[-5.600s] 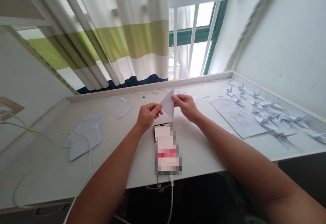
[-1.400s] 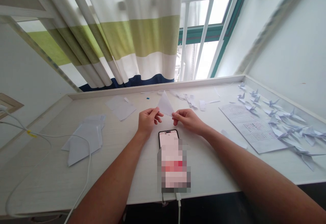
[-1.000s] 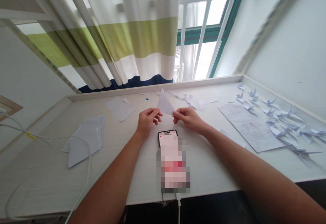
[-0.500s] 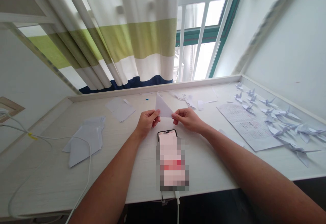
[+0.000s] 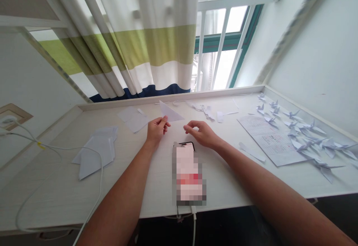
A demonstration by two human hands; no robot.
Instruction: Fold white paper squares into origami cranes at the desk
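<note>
A white sheet of paper folded into a triangle is pinched at its lower left corner between the thumb and fingers of my left hand. Its pointed right end reaches out toward my right hand without touching it. My right hand holds nothing; its fingers are bent loosely, with the thumb a little apart from them. Just below both hands lies a phone, its screen blurred out, with a white cable at its lower end.
Several folded paper cranes lie along the right side of the desk, beside a written sheet. Stacked papers are at left, under a white cable. Paper scraps lie at the back, before a curtain.
My right hand has let go of the paper triangle's right corner. My left hand has moved slightly left with the triangle, and the camera view has shifted a little.
</note>
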